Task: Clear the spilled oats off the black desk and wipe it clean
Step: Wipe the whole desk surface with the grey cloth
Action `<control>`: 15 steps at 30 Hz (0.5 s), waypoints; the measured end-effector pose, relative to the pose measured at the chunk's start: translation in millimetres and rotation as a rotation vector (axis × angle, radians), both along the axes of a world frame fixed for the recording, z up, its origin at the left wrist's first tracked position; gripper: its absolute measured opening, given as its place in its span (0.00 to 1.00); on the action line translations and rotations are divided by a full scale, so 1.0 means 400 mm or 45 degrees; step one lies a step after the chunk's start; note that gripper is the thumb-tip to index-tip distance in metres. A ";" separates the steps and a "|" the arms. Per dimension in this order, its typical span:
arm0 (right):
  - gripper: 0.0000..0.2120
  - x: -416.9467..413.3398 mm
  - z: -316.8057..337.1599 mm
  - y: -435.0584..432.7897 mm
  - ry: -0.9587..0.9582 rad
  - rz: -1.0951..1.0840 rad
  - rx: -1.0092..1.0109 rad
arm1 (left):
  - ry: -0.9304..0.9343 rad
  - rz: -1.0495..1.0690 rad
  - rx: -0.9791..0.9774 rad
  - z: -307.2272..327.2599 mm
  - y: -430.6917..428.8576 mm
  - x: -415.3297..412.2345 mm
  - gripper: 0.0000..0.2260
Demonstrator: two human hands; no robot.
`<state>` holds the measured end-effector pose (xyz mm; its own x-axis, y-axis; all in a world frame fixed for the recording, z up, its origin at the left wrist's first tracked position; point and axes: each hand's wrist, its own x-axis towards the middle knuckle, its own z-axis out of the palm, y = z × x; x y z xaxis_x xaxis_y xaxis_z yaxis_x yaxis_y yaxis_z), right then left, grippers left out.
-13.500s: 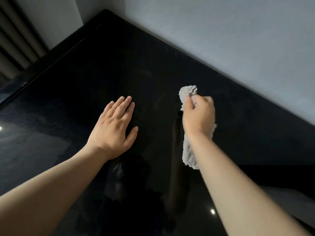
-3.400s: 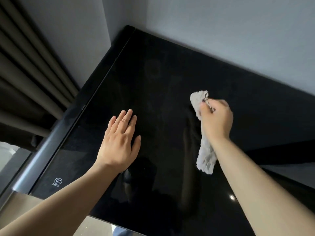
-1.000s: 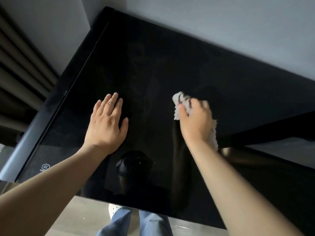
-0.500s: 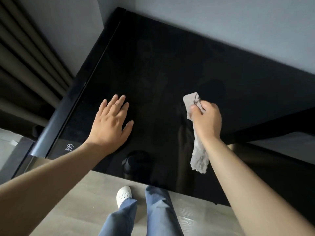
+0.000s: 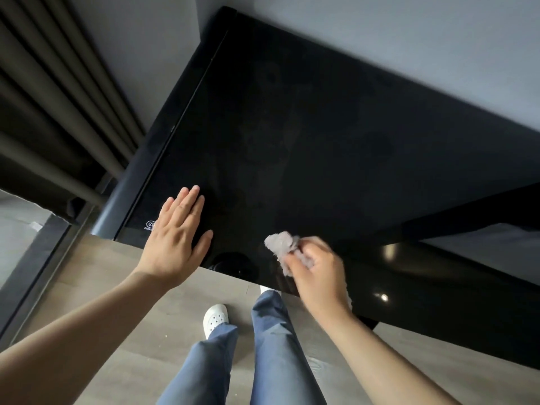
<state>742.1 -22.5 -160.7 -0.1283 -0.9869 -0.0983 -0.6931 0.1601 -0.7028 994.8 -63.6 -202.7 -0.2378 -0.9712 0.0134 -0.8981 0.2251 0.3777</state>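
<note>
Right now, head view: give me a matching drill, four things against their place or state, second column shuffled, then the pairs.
Column 1
1 left hand
2 right hand
3 grey cloth
4 white shoe

Column 2
A on the wooden floor
B bunched at the black desk's near edge
C fingers straight, over the desk's near-left corner
D curled round the cloth, blurred

Pairs: 1-C, 2-D, 3-B, 4-A

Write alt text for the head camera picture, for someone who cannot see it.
A person's right hand, blurred, grips a grey cloth at the near edge of a glossy black desk, while the left hand lies flat by its near left corner. No oats show. Below are blue trousers and a white shoe.
</note>
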 end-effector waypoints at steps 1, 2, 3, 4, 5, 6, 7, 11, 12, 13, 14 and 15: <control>0.15 -0.006 0.023 -0.022 -0.012 -0.110 -0.069 | -0.038 -0.026 -0.004 0.001 0.004 0.001 0.29; 0.15 -0.015 0.037 -0.058 -0.003 -0.228 -0.142 | -0.071 -0.045 -0.005 0.001 0.007 0.003 0.29; 0.10 -0.026 0.046 -0.104 0.013 -0.333 -0.187 | -0.096 -0.057 -0.003 0.002 0.009 0.007 0.29; 0.04 -0.031 0.046 -0.151 0.051 -0.412 -0.197 | -0.113 -0.059 -0.004 0.003 0.009 0.012 0.30; 0.06 -0.029 0.041 -0.191 0.118 -0.459 -0.181 | -0.121 -0.052 -0.008 0.005 0.006 0.015 0.30; 0.08 -0.024 0.018 -0.214 0.188 -0.469 -0.141 | -0.122 -0.046 -0.015 0.007 0.003 0.016 0.30; 0.08 -0.013 -0.006 -0.216 0.250 -0.468 -0.122 | -0.118 -0.047 -0.016 0.009 0.001 0.015 0.30; 0.06 0.078 -0.053 -0.069 0.294 -0.287 -0.232 | -0.107 -0.063 -0.008 0.005 0.012 0.009 0.30; 0.07 0.095 -0.060 -0.022 0.290 -0.218 -0.248 | -0.121 -0.072 -0.005 0.002 0.014 0.011 0.30; 0.09 0.111 -0.066 0.017 0.259 -0.154 -0.239 | -0.136 -0.075 -0.004 0.000 0.011 0.015 0.30; 0.11 0.125 -0.070 0.050 0.202 -0.093 -0.199 | -0.146 -0.079 0.001 -0.001 0.007 0.019 0.30; 0.11 0.135 -0.067 0.075 0.133 -0.043 -0.148 | -0.151 -0.087 0.015 -0.003 0.005 0.024 0.30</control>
<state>796.2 7.7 -187.6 -0.1655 -0.9857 0.0320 -0.7590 0.1066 -0.6423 1004.5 -61.7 -204.0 -0.3023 -0.9527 -0.0299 -0.9195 0.2832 0.2725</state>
